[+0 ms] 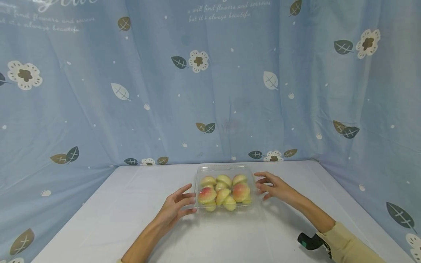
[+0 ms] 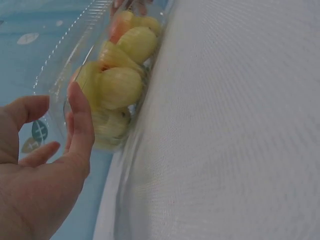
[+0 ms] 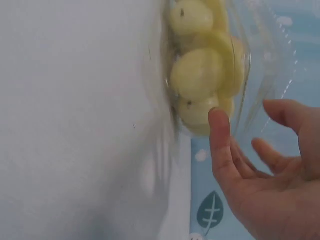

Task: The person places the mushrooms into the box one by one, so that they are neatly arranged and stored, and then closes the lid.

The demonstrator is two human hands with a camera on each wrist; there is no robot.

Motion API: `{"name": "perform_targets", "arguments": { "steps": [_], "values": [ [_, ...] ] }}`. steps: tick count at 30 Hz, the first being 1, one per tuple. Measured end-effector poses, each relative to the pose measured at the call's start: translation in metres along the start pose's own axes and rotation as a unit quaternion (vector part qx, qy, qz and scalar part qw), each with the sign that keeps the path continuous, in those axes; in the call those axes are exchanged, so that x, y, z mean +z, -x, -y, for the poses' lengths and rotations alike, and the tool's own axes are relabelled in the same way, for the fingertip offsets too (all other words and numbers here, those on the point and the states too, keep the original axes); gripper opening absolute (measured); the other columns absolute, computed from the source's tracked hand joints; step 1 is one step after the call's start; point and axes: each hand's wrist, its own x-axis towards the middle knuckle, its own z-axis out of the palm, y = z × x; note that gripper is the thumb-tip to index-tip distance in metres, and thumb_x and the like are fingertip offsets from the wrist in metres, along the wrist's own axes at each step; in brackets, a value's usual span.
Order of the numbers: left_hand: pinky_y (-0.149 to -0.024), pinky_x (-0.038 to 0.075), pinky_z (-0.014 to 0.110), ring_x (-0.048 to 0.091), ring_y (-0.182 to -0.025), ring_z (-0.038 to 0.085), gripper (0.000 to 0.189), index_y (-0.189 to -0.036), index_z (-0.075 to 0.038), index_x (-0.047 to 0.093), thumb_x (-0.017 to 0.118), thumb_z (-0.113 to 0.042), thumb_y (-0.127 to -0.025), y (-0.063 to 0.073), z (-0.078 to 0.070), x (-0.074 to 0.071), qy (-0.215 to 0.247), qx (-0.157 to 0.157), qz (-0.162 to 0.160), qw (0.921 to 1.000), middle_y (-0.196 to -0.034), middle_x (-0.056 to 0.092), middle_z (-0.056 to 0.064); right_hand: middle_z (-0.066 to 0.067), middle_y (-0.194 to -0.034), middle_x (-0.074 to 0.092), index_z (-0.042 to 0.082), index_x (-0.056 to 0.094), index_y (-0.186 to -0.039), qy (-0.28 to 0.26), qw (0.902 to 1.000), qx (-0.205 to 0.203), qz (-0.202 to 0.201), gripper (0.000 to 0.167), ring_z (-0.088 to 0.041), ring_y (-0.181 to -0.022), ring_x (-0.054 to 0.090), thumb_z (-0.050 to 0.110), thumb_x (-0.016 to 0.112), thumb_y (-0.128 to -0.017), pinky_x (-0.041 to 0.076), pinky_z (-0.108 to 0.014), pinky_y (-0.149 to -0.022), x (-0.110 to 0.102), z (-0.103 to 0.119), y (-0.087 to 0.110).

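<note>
A clear plastic box [image 1: 252, 179] of several pale yellow fruits, some blushed red, sits toward the far side of the white table. At its left side is my left hand [image 1: 173, 207], fingers spread and loosely bent, fingertips right at the box wall. On the opposite side my right hand [image 1: 274, 187] reaches in with parted fingers, tips close to the wall. In the left wrist view the yellow fruits [image 2: 119, 87] show through the plastic beside the left fingers [image 2: 80, 120]. The right wrist view has one right finger [image 3: 220, 137] overlapping the box's lower corner.
The white tabletop [image 1: 217, 239] stretches in front of the box. A blue curtain [image 1: 227, 91] with leaf and flower prints hangs behind and along both sides. Near the right sleeve [image 1: 345, 241] lies a black object [image 1: 310, 241] with a green patch.
</note>
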Motion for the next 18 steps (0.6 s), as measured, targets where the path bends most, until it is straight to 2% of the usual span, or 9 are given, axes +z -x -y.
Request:
{"name": "perform_targets", "arguments": {
  "steps": [4, 6, 9, 18],
  "values": [
    [-0.093, 0.057, 0.040, 0.056, -0.115, 0.025, 0.070, -0.154, -0.014, 0.031, 0.065, -0.011, -0.093, 0.000, 0.001, 0.000, -0.008, 0.006, -0.008, 0.9999, -0.134, 0.044, 0.016, -0.037, -0.137, 0.043, 0.001, 0.025, -0.153, -0.017, 0.9997, 0.016, 0.005, 0.067, -0.029, -0.099, 0.068, 0.025, 0.059, -0.099, 0.061, -0.040, -0.075, 0.002, 0.002, 0.005],
    [-0.094, 0.056, 0.040, 0.056, -0.115, 0.024, 0.069, -0.153, -0.015, 0.032, 0.065, -0.010, -0.093, 0.000, 0.002, -0.001, -0.012, 0.011, -0.010, 0.9998, -0.135, 0.043, 0.017, -0.037, -0.137, 0.042, 0.001, 0.025, -0.152, -0.021, 0.9996, 0.017, 0.008, 0.067, -0.026, -0.098, 0.069, 0.024, 0.059, -0.099, 0.061, -0.039, -0.075, 0.004, 0.004, 0.007],
    [-0.094, 0.056, 0.040, 0.056, -0.113, 0.022, 0.067, -0.151, -0.016, 0.035, 0.066, -0.009, -0.092, 0.000, 0.003, -0.001, -0.014, 0.017, -0.017, 0.9996, -0.136, 0.042, 0.017, -0.037, -0.138, 0.042, 0.000, 0.028, -0.152, -0.017, 0.9997, 0.010, 0.012, 0.067, -0.027, -0.098, 0.068, 0.025, 0.060, -0.099, 0.060, -0.038, -0.076, 0.006, 0.005, 0.008],
    [-0.094, 0.056, 0.038, 0.056, -0.112, 0.019, 0.069, -0.153, -0.010, 0.033, 0.066, -0.007, -0.092, 0.001, 0.001, 0.000, -0.016, 0.026, -0.027, 0.9992, -0.136, 0.042, 0.018, -0.036, -0.143, 0.039, -0.003, 0.028, -0.152, -0.012, 0.9998, 0.002, 0.013, 0.066, -0.028, -0.100, 0.068, 0.018, 0.060, -0.098, 0.060, -0.037, -0.076, 0.012, 0.009, 0.006]
  ]
}}
